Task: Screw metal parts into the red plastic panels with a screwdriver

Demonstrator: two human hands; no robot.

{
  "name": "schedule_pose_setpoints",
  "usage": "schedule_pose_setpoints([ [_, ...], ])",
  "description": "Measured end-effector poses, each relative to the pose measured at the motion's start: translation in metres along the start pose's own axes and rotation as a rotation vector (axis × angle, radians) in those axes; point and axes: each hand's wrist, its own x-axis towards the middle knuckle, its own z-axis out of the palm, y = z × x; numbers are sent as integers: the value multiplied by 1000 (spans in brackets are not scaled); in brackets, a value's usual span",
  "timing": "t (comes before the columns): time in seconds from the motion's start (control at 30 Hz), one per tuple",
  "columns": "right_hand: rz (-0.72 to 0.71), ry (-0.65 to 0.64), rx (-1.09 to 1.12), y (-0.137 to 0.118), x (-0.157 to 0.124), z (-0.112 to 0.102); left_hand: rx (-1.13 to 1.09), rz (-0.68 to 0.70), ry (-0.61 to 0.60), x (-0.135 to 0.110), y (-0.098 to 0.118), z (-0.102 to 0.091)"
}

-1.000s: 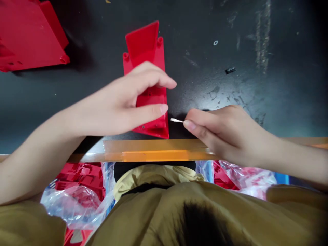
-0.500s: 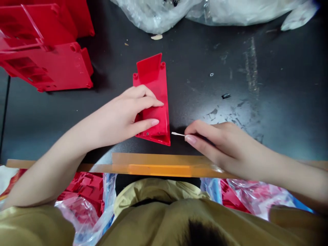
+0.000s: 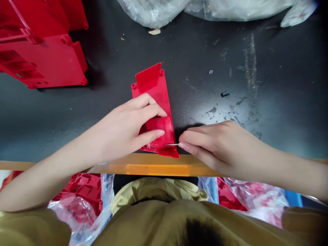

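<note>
A long red plastic part [image 3: 155,89] lies on the dark table just beyond the near edge. My left hand [image 3: 128,128] rests on its near half, fingers curled over it and the thumb pressed along its lower side. My right hand [image 3: 217,145] sits to the right of the part, fingers pinched on a thin pale stick [image 3: 171,145]. The stick's tip lies over the part's near right corner.
Larger red plastic parts [image 3: 43,51] are stacked at the far left. Crumpled clear plastic bags [image 3: 205,10] lie along the far edge. An orange strip [image 3: 153,167] runs along the table's near edge. Bags of red parts [image 3: 82,194] sit below at both sides of my lap.
The red part has shifted nearer to me and turned a little. My right hand moved left, bringing the stick's tip from beside the part onto its near right corner.
</note>
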Motion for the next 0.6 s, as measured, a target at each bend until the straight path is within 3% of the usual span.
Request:
schedule_pose_setpoints([
  [0.6, 0, -16, 16, -2, 1, 0, -36, -13, -11, 4, 3, 1],
])
